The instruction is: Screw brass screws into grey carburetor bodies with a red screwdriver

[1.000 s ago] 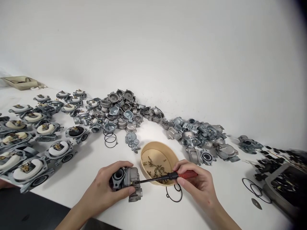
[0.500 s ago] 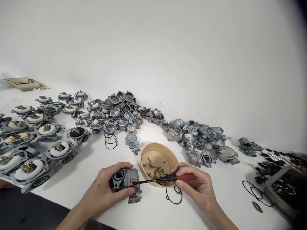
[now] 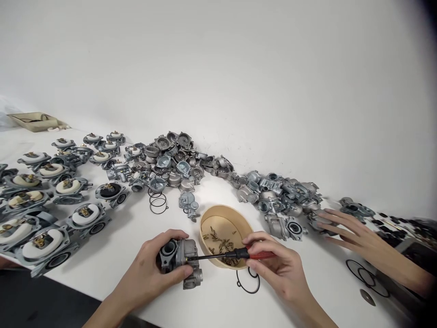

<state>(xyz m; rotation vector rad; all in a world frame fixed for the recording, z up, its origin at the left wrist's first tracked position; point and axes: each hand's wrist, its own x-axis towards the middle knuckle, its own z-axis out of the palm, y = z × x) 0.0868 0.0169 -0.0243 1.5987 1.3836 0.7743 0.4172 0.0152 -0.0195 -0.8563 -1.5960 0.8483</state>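
My left hand is closed around a grey metal carburetor, holding it just above the white table. In my right hand is a screwdriver with a red handle and black collar. Its shaft runs left across the rim of a round tan tub, and the tip meets a small brass-coloured screw at the carburetor's side. Several brass screws lie in the tub. Black rubber rings rest on the table below it.
Carburetors with white floats fill the left side. Float bowls are heaped against the wall, and more carburetors are piled at right. Another person's hand reaches in from the right, beside a bin of dark parts.
Another person's hand has come in from the right, over the end of the carburetor pile. My right hand's fingers have shifted slightly on the handle; the carburetor stays in place.
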